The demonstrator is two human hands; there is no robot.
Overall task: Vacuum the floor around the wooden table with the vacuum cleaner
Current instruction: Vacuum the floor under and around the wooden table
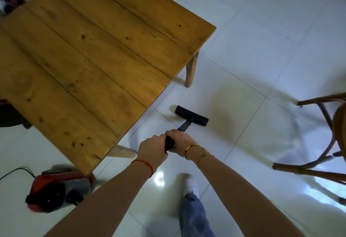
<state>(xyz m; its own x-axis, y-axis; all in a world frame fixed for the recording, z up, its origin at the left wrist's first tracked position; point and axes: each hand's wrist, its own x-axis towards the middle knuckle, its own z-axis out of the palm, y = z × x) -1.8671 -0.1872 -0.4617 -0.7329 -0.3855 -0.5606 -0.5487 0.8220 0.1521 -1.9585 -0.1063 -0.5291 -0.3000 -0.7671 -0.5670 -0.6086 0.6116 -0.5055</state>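
while both hands clamp the black wand (pixel 184 126), left hand (pixel 152 149) behind right hand (pixel 180 141), the floor head (pixel 192 115) sits flat on the white tile floor (pixel 262 49) just off the wooden surface (pixel 89 53) edge, between its two near legs. keep the head flat, sweep slow overlapping passes along the edge, and mind the red canister (pixel 60 190) trailing beside the left arm and the chair (pixel 322 139) at right.

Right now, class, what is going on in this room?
A person is vacuuming the tiled floor beside a wooden table. The left hand and right hand both grip the black wand, whose floor head lies flat on the tiles near the table's edge. The red vacuum body sits by the table's near corner. A chair stands to the right.
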